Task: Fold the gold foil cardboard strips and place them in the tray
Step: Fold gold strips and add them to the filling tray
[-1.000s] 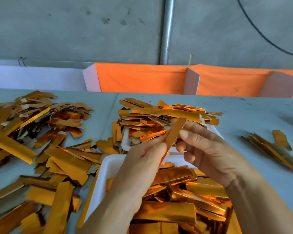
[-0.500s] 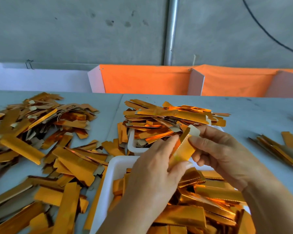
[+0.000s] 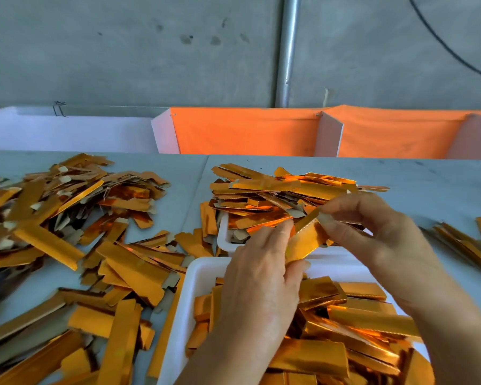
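Note:
A gold foil strip (image 3: 306, 241) is held above the far rim of the near white tray (image 3: 197, 276). My left hand (image 3: 261, 279) pinches its lower end between thumb and fingers. My right hand (image 3: 372, 232) pinches its upper end, where a pale cardboard tab is bent over. The near tray holds several folded gold strips (image 3: 353, 326). Beyond it, a second white tray (image 3: 224, 237) is heaped with strips (image 3: 278, 195).
Loose gold strips (image 3: 67, 232) cover the grey table on the left and near left. A small bundle of strips (image 3: 467, 243) lies at the right edge. Orange and white partitions (image 3: 247, 132) stand behind the table, against a concrete wall.
The strip has tilted from nearly upright to slanting, and its top end is now bent over under my right fingers. Both hands stayed above the tray rim.

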Tool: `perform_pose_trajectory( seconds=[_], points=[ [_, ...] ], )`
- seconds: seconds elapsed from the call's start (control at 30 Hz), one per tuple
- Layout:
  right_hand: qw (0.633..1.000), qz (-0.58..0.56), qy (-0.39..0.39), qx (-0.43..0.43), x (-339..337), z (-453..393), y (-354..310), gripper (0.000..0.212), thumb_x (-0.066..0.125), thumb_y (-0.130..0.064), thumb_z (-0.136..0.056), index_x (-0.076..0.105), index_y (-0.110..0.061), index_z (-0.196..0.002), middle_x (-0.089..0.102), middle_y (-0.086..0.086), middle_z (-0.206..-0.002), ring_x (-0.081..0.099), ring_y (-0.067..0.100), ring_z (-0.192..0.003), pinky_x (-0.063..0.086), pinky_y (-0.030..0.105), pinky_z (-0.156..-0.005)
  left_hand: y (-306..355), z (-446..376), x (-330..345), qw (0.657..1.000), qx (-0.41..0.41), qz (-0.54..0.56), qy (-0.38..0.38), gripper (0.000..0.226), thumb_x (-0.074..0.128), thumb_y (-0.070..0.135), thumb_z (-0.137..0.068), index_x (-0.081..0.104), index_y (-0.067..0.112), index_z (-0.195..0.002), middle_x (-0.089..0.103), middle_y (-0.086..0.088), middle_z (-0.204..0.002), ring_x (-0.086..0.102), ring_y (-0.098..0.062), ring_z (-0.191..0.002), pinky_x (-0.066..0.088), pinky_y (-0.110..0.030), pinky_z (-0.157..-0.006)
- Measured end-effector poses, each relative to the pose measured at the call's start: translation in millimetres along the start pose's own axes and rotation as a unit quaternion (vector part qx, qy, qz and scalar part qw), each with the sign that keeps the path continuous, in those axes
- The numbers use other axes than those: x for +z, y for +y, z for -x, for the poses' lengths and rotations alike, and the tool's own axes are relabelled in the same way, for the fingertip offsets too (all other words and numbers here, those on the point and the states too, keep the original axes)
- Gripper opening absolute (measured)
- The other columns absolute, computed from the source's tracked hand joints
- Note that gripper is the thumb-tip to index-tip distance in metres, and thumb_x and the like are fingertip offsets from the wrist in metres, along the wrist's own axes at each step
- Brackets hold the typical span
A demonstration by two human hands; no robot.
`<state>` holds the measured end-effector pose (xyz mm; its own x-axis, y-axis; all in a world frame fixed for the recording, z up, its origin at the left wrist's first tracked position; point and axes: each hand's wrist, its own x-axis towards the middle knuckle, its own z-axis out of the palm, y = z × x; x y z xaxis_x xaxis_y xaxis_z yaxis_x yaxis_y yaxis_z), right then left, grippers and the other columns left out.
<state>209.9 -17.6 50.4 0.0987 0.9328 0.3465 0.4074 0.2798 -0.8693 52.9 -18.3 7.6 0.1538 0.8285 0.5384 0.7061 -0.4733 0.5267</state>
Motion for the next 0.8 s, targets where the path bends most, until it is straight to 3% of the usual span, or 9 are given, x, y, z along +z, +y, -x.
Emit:
perform_pose_trajectory(
  seconds=[0.2,0.33,0.47,0.57,0.8],
  points=[
    [0.994,0.069,-0.060,0.055,2.6,-0.8,2.3,0.011,0.070,-0.024,-0.083,0.063,-0.033,-0.084,0.067,-0.009,-0.092,0.066,0.011,-0.089,0.051,0.025,-0.074,3.4,0.5,1.8,1.000,0.011,-0.024,0.012,0.060,0.052,0.048,-0.089,0.028,0.037,-0.143,0.045,0.016,-0.130,0.047,-0.007,-0.115,0.040,-0.018,-0.088],
    [0.996,0.089,0.020,0.011,5.1,-0.8,1.2,0.017,0.074,-0.022,-0.079,0.061,-0.028,-0.086,0.063,-0.006,-0.102,0.062,-0.002,-0.089,0.046,0.011,-0.061,6.9,-1.6,0.0,1.000,-0.004,-0.024,0.013,0.060,0.054,0.048,-0.088,0.031,0.035,-0.142,0.048,0.014,-0.129,0.048,-0.009,-0.113,0.038,-0.020,-0.087],
    [0.995,0.099,0.008,0.008,4.5,-0.7,-0.1,0.009,0.073,-0.026,-0.080,0.066,-0.031,-0.082,0.062,-0.007,-0.098,0.056,-0.009,-0.085,0.041,0.010,-0.059,12.0,-1.1,-1.2,0.995,-0.018,-0.102,0.014,0.059,0.081,0.039,-0.068,0.061,0.021,-0.121,0.066,0.006,-0.098,0.064,-0.016,-0.083,0.051,-0.027,-0.064],
    [0.994,0.109,0.000,0.028,3.2,-1.7,2.2,0.009,0.072,-0.026,-0.081,0.065,-0.032,-0.082,0.060,-0.009,-0.098,0.056,-0.004,-0.084,0.037,0.013,-0.062,12.8,-1.6,1.4,0.992,-0.011,-0.123,0.029,0.061,0.086,0.040,-0.058,0.066,0.020,-0.111,0.068,0.008,-0.088,0.066,-0.014,-0.072,0.053,-0.025,-0.055],
    [0.984,0.176,0.012,-0.001,9.3,-1.2,2.6,0.017,0.074,-0.025,-0.079,0.060,-0.034,-0.079,0.052,-0.014,-0.098,0.056,-0.004,-0.084,0.045,0.004,-0.061,12.1,-0.6,0.7,0.992,-0.019,-0.129,0.007,0.061,0.086,0.039,-0.059,0.066,0.019,-0.113,0.069,0.006,-0.091,0.066,-0.017,-0.074,0.052,-0.024,-0.056]
  ],
)
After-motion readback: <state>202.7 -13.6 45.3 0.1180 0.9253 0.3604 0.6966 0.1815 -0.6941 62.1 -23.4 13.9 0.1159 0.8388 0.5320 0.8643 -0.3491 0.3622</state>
